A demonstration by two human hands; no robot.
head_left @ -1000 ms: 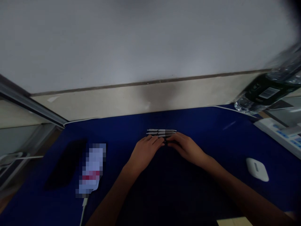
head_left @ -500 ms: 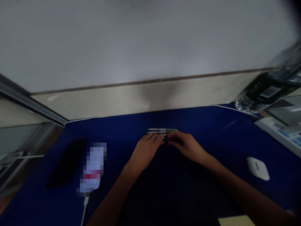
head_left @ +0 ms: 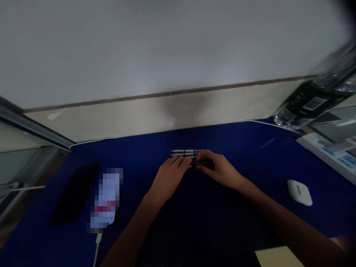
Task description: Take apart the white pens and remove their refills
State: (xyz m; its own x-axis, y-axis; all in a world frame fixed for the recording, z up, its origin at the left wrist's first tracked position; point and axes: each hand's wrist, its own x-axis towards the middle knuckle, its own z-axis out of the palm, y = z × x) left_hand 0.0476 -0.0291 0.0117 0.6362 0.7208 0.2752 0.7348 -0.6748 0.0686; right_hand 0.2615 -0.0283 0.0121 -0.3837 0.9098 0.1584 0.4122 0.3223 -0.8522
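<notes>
White-and-grey pens (head_left: 182,151) lie side by side on the blue desk surface, pointing left and right. My left hand (head_left: 170,178) covers the nearer pens, its fingers pressed together at their left part. A dark pen (head_left: 202,162) lies at the near side of the row. My right hand (head_left: 221,170) pinches that dark pen between thumb and fingers. The fingertips of my left hand meet its left end. How many pens lie under my fingers is hidden.
A phone (head_left: 107,193) with a blurred screen and white cable lies left, beside a dark flat object (head_left: 73,194). To the right are a white earbud case (head_left: 299,192), a plastic bottle (head_left: 306,102) and a white device (head_left: 330,152). Yellow paper (head_left: 278,256) lies in front.
The head view has shifted slightly, so the desk things appear a little further left. Both hands stay at the pens, and more of the dark pen shows within my right hand.
</notes>
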